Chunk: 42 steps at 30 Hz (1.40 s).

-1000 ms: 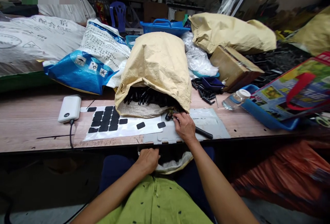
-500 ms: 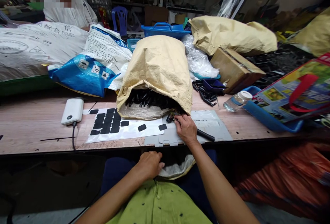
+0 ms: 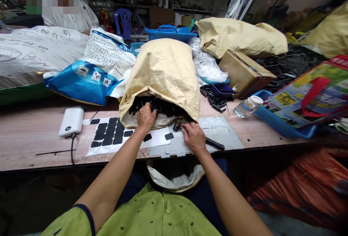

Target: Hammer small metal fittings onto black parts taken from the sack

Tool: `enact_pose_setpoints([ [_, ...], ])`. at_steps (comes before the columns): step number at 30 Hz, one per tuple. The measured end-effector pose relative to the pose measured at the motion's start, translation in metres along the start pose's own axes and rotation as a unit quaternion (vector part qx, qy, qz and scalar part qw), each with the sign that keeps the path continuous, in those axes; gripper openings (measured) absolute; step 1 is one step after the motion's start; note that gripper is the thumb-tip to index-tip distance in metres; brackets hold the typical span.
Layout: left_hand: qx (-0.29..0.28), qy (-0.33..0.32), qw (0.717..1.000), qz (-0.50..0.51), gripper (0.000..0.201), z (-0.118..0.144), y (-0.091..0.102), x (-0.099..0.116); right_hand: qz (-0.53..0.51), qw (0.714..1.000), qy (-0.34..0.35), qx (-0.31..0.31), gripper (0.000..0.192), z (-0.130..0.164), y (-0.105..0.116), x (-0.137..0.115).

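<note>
A tan paper sack [image 3: 165, 73] lies on the wooden table [image 3: 32, 141], its mouth open toward me and full of black plastic parts [image 3: 163, 106]. My left hand [image 3: 146, 116] reaches into the sack's mouth, fingers curled on the black parts; what it grips is hidden. My right hand [image 3: 193, 137] rests on a grey sheet [image 3: 223, 134] at the sack's right corner, pinching a small black part [image 3: 178, 124]. A black rod [image 3: 215, 143] lies beside that hand. Black pads sit on a white sheet [image 3: 108, 136] to the left.
A white power bank [image 3: 71, 120] with cable lies at left. Blue and white sacks [image 3: 89, 73], a cardboard box [image 3: 241, 71], a plastic bottle [image 3: 247, 105] and a blue tray with a printed bag [image 3: 299, 102] crowd the table. Another person [image 3: 62, 15] sits at far left. A bag [image 3: 176, 176] hangs at my lap.
My left hand has risen from the bag at my lap and gone into the sack's mouth. My right hand has stayed at the sack's corner.
</note>
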State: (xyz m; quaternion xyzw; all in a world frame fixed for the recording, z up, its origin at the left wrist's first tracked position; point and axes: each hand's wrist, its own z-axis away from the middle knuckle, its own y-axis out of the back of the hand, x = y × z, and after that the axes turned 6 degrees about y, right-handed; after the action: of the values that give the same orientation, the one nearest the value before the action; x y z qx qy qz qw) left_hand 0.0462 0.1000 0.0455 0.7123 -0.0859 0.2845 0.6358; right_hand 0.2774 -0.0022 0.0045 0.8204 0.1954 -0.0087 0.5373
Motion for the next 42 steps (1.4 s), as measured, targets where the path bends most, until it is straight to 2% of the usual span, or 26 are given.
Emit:
enact_pose_setpoints([
  [3,-0.013,0.015,1.0,0.002,0.033,0.003,0.004,-0.005,0.001,1.0,-0.003,0.001,0.02,0.0,0.0,0.0],
  [6,-0.02,-0.001,1.0,0.022,0.031,0.02,0.015,-0.023,0.003,1.0,-0.004,0.0,0.02,0.0,0.0,0.0],
  [8,-0.045,-0.051,0.996,0.06,0.026,0.038,0.02,-0.04,0.004,1.0,-0.004,-0.001,0.02,0.0,-0.001,0.0],
  [11,-0.104,-0.155,0.976,0.116,0.02,0.065,0.02,-0.064,0.003,1.0,-0.001,-0.001,0.02,0.0,-0.002,0.0],
  [14,-0.118,-0.205,0.966,0.108,0.019,0.08,0.013,-0.076,0.005,1.0,0.001,0.001,0.021,0.001,-0.002,0.001],
  [18,-0.114,-0.199,0.969,0.095,0.019,0.08,0.006,-0.076,0.007,1.0,0.003,0.005,0.022,0.0,-0.002,0.001],
  [31,-0.122,-0.176,0.973,0.083,0.023,0.079,0.007,-0.074,0.0,1.0,-0.002,0.019,0.024,0.002,-0.004,0.0],
  [36,-0.119,-0.176,0.974,0.081,0.021,0.078,0.006,-0.074,0.011,1.0,0.003,0.006,0.024,0.001,-0.002,0.002],
  [39,-0.121,-0.174,0.973,0.085,0.02,0.078,0.006,-0.075,-0.021,1.0,0.009,0.006,0.027,0.0,0.005,-0.004],
  [42,-0.123,-0.172,0.973,0.09,0.021,0.078,0.005,-0.076,-0.106,0.994,0.002,0.039,0.031,0.0,0.015,-0.019],
])
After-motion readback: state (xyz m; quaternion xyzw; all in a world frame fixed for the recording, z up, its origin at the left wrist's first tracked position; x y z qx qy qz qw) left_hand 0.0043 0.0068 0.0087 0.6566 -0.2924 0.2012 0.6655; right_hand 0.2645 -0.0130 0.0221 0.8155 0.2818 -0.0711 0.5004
